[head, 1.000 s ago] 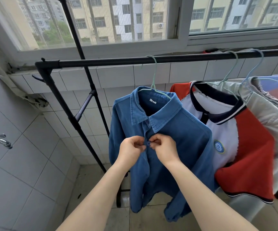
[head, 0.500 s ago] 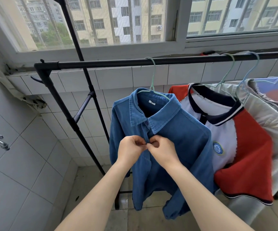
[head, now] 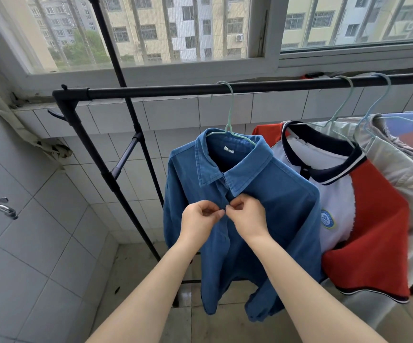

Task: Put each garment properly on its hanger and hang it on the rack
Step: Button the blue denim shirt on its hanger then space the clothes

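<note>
Both pinching the front of the blue shirt (head: 262, 206) at centre frame: left hand (head: 199, 222) and right hand (head: 248, 219), fingertips meeting just below the collar. Hung by one green hanger (head: 230, 120) on the rack (head: 151, 91); three more garments crowded right.

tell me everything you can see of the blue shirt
The blue shirt looks like denim-weight cotton, with a folded collar and a small white neck label. It hangs on a pale green hanger hooked over the black rack bar. The left hand and right hand pinch its front placket below the collar.
</note>
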A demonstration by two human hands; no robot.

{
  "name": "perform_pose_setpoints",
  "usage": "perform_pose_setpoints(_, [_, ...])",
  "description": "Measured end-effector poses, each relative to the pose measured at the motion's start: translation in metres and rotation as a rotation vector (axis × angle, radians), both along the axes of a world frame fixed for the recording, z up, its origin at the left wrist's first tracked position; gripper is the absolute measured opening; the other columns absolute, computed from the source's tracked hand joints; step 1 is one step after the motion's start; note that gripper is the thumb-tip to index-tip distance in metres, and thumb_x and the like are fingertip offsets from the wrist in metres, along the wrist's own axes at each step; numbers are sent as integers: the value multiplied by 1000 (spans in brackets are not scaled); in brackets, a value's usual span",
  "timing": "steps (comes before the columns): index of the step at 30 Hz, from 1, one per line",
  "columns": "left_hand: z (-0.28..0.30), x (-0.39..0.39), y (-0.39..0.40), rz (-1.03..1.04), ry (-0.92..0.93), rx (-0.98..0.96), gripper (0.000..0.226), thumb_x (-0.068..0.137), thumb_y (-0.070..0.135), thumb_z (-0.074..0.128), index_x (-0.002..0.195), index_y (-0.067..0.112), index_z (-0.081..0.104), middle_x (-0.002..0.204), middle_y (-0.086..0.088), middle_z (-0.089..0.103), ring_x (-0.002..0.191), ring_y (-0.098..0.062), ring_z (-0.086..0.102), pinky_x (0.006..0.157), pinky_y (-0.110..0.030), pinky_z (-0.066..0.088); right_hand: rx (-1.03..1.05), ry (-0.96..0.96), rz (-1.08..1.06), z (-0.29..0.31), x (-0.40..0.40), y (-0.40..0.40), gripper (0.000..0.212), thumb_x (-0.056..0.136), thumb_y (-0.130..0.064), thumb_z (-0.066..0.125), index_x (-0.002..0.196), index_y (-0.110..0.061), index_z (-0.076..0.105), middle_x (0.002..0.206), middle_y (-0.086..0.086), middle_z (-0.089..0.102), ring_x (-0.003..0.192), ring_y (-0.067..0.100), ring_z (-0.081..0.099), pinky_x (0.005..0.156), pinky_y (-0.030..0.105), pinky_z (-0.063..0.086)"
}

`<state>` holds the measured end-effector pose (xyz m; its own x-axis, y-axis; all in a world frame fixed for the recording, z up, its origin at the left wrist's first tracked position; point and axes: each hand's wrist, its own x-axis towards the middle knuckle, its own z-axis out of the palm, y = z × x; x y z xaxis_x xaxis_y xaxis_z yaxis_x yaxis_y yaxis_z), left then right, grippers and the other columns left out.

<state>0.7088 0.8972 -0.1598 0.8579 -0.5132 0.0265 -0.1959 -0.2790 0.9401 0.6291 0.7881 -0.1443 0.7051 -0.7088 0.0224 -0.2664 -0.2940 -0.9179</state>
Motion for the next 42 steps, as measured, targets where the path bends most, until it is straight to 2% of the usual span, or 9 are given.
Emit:
perform_pose_setpoints(10, [11, 8, -8, -45, 479, 32, 13, 96, 16, 60, 84, 15, 64, 80, 1, 60, 77, -12, 55, 77, -26, 50, -6, -39, 74, -5, -1, -6, 16, 87, -6, 65, 87, -20, 56, 80, -8, 60, 78, 5, 58, 64, 5, 41])
perform_pose_setpoints(14, [4, 1, -9, -96, 398, -108, 23, 77, -7, 61, 92, 10, 57, 87, 1, 63, 79, -8, 57, 67, -15, 46, 190, -68, 78, -8, 1, -14, 23, 85, -3, 67, 83, -23, 58, 84, 1, 65, 85, 20, 65, 84, 35, 56])
perform_pose_setpoints(17, [-9, -4, -16, -36, 169, 46, 32, 70, 3, 72, 92, 10, 50, 90, 1, 59, 78, -11, 56, 60, -19, 48, 207, -77, 115, -9, 1, -16, 23, 84, -2, 68, 81, -23, 59, 85, 5, 66, 87, 25, 67, 86, 44, 57])
perform_pose_setpoints(20, [-23, -7, -20, 43, -47, 232, 28, 76, 21, 72, 81, 18, 45, 88, -3, 56, 73, -17, 54, 56, -27, 40, 229, -98, 159, -13, 0, -15, 22, 84, -1, 68, 82, -21, 59, 84, 5, 66, 86, 23, 66, 85, 44, 58])
perform_pose_setpoints(24, [-35, -19, -23, 30, -207, 319, 20, 86, 13, 58, 77, 18, 41, 79, -2, 51, 68, -16, 47, 54, -28, 32, 259, -119, 138, -20, -2, -17, 20, 86, -2, 67, 84, -20, 61, 86, 6, 68, 88, 24, 69, 87, 41, 57])
perform_pose_setpoints(28, [-51, -14, -14, 29, -56, 277, 8, 85, 4, 60, 82, 11, 60, 76, 0, 63, 77, -22, 60, 64, -29, 46, 234, -126, 123, -23, -3, -18, 20, 86, -2, 66, 83, -21, 61, 84, 4, 68, 84, 20, 67, 86, 35, 57])
perform_pose_setpoints(33, [-55, -18, -2, 60, 261, 39, 17, 92, 6, 64, 87, 20, 72, 88, -5, 74, 83, -20, 68, 76, -41, 57, -20, 105, 152, -46, -14, -14, 16, 89, -5, 60, 96, -17, 67, 91, -5, 68, 86, 9, 62, 78, 21, 47])
perform_pose_setpoints(37, [-54, -24, 0, 36, 294, 12, 19, 94, 3, 59, 91, 17, 70, 85, -3, 71, 69, -10, 61, 54, -17, 45, -145, 303, 245, -66, -23, -2, 32, 94, -8, 51, 121, -18, 66, 114, 7, 63, 104, 23, 62, 92, 36, 50])
perform_pose_setpoints(42, [-52, -27, 3, 37, 281, 75, 19, 91, -3, 59, 94, 14, 67, 81, 5, 66, 69, -5, 58, 54, -11, 43, -350, 493, 317, -74, -20, 2, 35, 100, -24, 37, 132, -25, 52, 123, 8, 55, 118, 30, 51, 90, 36, 47])
